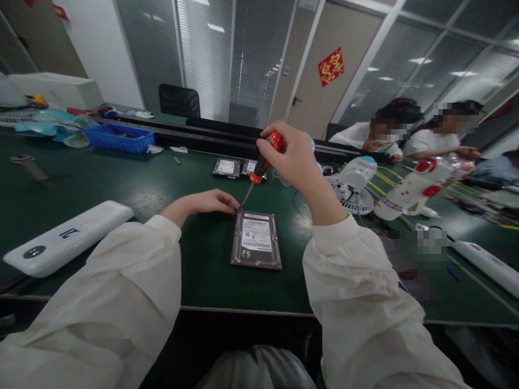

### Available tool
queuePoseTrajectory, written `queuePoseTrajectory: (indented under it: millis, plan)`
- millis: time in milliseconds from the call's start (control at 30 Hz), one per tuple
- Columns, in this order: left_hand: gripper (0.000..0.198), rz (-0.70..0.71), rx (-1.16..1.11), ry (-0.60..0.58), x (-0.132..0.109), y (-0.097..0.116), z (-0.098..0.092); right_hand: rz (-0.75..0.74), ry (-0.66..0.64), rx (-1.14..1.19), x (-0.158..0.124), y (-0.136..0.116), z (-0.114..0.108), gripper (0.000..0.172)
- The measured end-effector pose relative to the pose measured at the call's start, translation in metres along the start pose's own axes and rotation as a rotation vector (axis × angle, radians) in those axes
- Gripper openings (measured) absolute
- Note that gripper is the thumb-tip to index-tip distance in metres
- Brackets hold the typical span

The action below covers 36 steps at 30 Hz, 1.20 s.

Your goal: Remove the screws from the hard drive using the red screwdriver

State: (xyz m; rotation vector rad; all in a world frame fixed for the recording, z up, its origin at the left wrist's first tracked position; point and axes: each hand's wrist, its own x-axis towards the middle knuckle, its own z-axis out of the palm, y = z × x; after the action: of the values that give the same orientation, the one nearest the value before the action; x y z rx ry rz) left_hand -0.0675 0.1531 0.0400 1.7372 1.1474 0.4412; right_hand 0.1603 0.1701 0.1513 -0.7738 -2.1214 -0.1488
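A hard drive lies label up on the green table in front of me. My right hand is wrapped round the red and black handle of a screwdriver, held above the drive. The screwdriver slants down to the left, its tip at the drive's far left corner. Beside that tip, my left hand has its thumb and fingers pinched together at the corner. Whatever sits between those fingertips is too small to make out. Two more hard drives lie farther back, one fully visible and one partly behind the screwdriver.
To my left lies a white power bank; a blue tray stands behind it. A metal cylinder is at far left. On the right are a white fan and a red-and-white bottle. People sit at the far right.
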Motion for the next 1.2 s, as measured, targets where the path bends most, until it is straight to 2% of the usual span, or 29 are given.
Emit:
queuePoseTrajectory:
  millis: [67,267,433,567,700,800,933,1033,1067,1167,1200]
  plan:
    - [0.032,0.004,0.004,-0.002,-0.0001,0.0002,0.0001,-0.014,-0.026,0.002,0.0002,0.0006,-0.0018,0.018]
    - [0.035,0.028,-0.017,-0.006,0.0020,-0.0030,-0.0011,0.025,-0.027,-0.013,0.0009,0.0020,-0.0025,0.027]
    - [0.034,0.023,-0.022,-0.005,0.0027,-0.0042,-0.0018,0.003,-0.030,-0.004,0.0015,0.0063,-0.0005,0.007]
    - [0.034,0.017,-0.011,-0.016,0.0024,-0.0032,-0.0020,-0.014,-0.071,0.001,0.0003,0.0046,-0.0015,0.011]
    - [0.034,0.018,-0.013,-0.013,0.0018,-0.0017,-0.0020,0.023,-0.047,-0.085,-0.0004,0.0027,-0.0027,0.022]
    - [0.032,0.004,-0.008,-0.010,0.0013,-0.0008,-0.0019,0.000,-0.067,-0.064,-0.0004,0.0024,-0.0045,0.011]
    - [0.034,0.007,-0.023,-0.013,0.0018,-0.0020,-0.0022,0.006,-0.105,-0.014,-0.0004,0.0001,-0.0075,0.010]
    - [0.038,0.004,-0.025,-0.022,0.0028,-0.0043,-0.0029,0.059,-0.089,-0.057,0.0001,-0.0004,-0.0076,0.024]
    - [0.039,0.008,-0.021,-0.025,0.0031,-0.0050,-0.0031,0.064,-0.092,-0.065,0.0004,-0.0001,-0.0074,0.024]
    - [0.039,0.030,-0.013,-0.021,0.0038,-0.0061,-0.0027,0.053,-0.120,-0.058,0.0010,0.0011,-0.0073,0.008]
    - [0.038,0.036,-0.016,-0.015,0.0039,-0.0061,-0.0024,0.050,-0.127,-0.051,0.0010,0.0013,-0.0075,0.010]
